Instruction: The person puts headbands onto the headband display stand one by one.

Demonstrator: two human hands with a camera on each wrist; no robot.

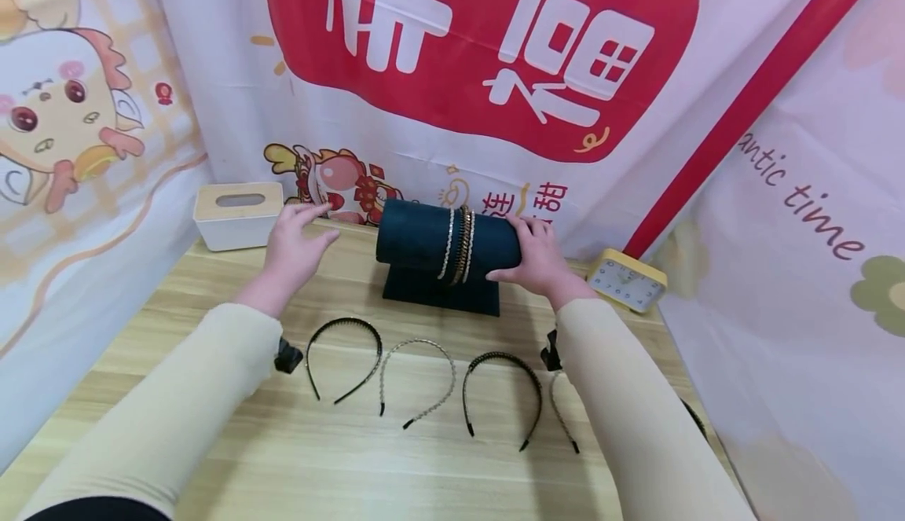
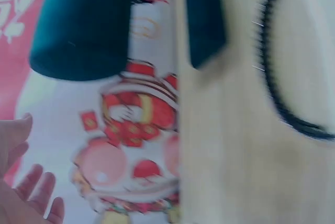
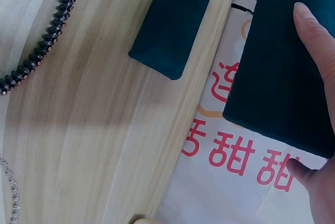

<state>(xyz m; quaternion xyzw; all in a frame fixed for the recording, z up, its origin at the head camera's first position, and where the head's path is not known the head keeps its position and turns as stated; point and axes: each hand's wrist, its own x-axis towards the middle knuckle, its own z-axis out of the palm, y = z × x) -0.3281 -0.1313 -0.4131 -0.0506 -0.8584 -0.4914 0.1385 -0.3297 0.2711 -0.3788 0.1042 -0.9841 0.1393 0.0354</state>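
Note:
A dark teal padded roll stand (image 1: 417, 236) stands on the table, with several headbands (image 1: 463, 246) around its middle. My right hand (image 1: 540, 262) holds the roll's right end, thumb at the front and fingers on top. In the right wrist view one digit (image 3: 314, 33) lies along the roll's surface. My left hand (image 1: 293, 246) is raised to the left of the roll, apart from it, fingers spread and holding nothing. The left wrist view shows that hand (image 2: 26, 187) below the roll's left end (image 2: 84, 41).
A row of headbands (image 1: 530, 372) lies in front of the stand, partly hidden by my right sleeve. A white tissue box (image 1: 236, 230) with a wooden lid stands back left. A yellow clock (image 1: 628, 280) stands at the right, before printed cloth walls.

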